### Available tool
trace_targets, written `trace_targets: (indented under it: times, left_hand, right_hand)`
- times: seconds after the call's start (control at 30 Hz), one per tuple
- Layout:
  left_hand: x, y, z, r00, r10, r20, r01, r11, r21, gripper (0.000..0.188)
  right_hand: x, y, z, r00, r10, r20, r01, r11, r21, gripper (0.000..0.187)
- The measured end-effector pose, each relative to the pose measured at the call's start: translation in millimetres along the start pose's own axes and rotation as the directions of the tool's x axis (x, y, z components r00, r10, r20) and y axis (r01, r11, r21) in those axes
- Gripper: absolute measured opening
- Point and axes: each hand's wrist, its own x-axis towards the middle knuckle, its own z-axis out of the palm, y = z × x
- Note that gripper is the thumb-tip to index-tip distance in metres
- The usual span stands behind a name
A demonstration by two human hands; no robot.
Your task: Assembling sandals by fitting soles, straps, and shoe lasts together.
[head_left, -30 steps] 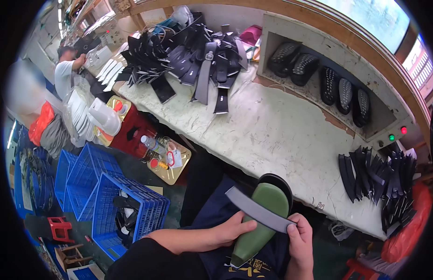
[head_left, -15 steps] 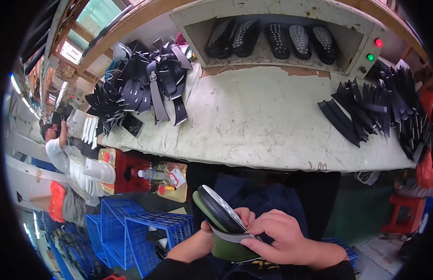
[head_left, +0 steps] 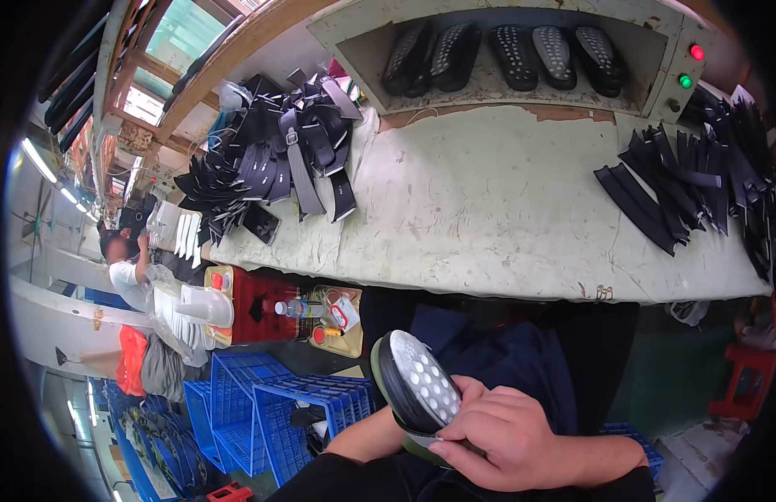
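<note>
I hold a slipper sole (head_left: pixel 423 378) up in front of my lap, its silver, dotted underside facing up to the right. A dark green layer (head_left: pixel 378 368) shows along its left edge. Around its lower end runs a grey strap (head_left: pixel 421 436). My left hand (head_left: pixel 468 388) is closed around the slipper from behind; most of it is hidden, with fingertips showing past the right edge. My right hand (head_left: pixel 509 439) is closed at the strap, thumb and fingers pressed where the strap meets the sole.
A pale-covered bench (head_left: pixel 480 201) lies ahead. On it are a heap of black straps (head_left: pixel 262 159) at left and more black strips (head_left: pixel 656 188) at right. Several soles (head_left: pixel 513 58) sit in a box with red and green lights. Blue crates (head_left: pixel 279 418) stand at lower left; a person (head_left: pixel 129 276) works beyond.
The slipper has turned so its dotted underside faces me more. My left hand has gone mostly behind it. The whole view has shifted, moving the bench things rightward in the picture.
</note>
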Motion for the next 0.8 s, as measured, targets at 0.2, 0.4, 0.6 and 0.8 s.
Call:
trace_targets:
  times: [0.2,0.4,0.6,0.8]
  left_hand:
    - [-8.4,-6.3,-12.9,0.981,-0.190,-0.035,0.176,0.955,-0.240,0.023]
    - [-1.7,-29.6,-38.6,0.991,0.046,0.129,-0.023,0.984,-0.177,0.024]
    - [0.3,-24.5,-25.5,0.984,0.089,0.155,-0.064,0.985,-0.163,0.021]
    - [-33.0,-11.5,-24.7,0.904,-0.312,-0.292,0.261,0.944,-0.200,0.013]
  right_hand:
    - [2.9,-4.2,8.5,0.991,-0.117,-0.065,0.109,0.988,-0.111,0.018]
    - [-1.4,-5.2,13.5,0.977,-0.191,-0.096,0.161,0.953,-0.257,0.018]
    - [-8.5,-7.7,14.5,0.985,-0.172,-0.019,0.161,0.952,-0.260,0.019]
    - [3.1,7.8,14.0,0.998,-0.039,-0.042,0.043,0.994,0.096,0.014]
